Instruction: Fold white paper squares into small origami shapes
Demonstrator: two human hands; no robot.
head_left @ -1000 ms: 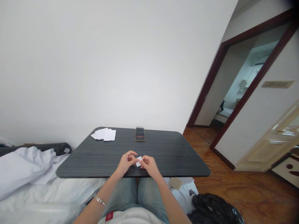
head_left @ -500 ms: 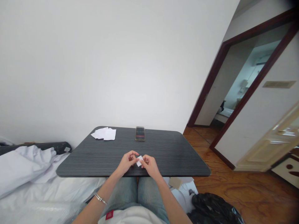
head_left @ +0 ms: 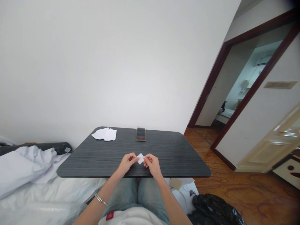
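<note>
Paper square (head_left: 140,158) is being pinched at opposite corners by the fingers (head_left: 136,159) of the left hand (head_left: 127,163) and right hand (head_left: 152,165), over the dark surface (head_left: 173,156) near its front edge. Both hands are being drawn slightly apart, leaving more of the paper exposed as a diamond.

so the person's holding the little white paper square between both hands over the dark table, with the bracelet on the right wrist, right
Not quite: the bracelet is on the left wrist, not the right, as the head view shows. The rest stands: the little white paper square is held between the left hand and right hand over the dark table.
</note>
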